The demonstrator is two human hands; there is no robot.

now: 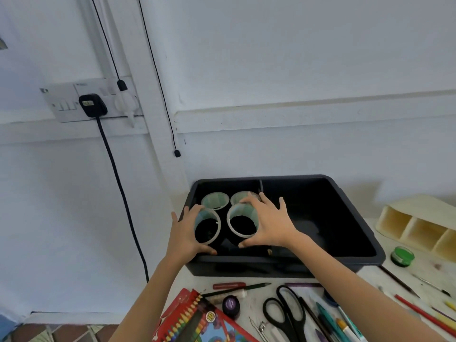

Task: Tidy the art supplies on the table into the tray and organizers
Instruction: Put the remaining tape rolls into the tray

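A dark plastic tray (350, 206) stands against the wall. In its left part stand several pale green round cups. My left hand (183, 233) grips the front left cup (207, 227) from its left side. My right hand (267, 222) grips the front right cup (243, 223) from its right side. Two more cups (214, 200) stand behind them. In front of the tray lie black scissors (283, 312), a box of coloured pencils (195, 317), a small purple paint pot (231, 304) and several pens and pencils (345, 319).
A cream desk organizer (419, 225) with open compartments lies at the right, with a green paint pot (402, 255) beside it. A wall socket with a black plug (92, 104) and cable hangs at the left. The table edge runs close to the tray's left side.
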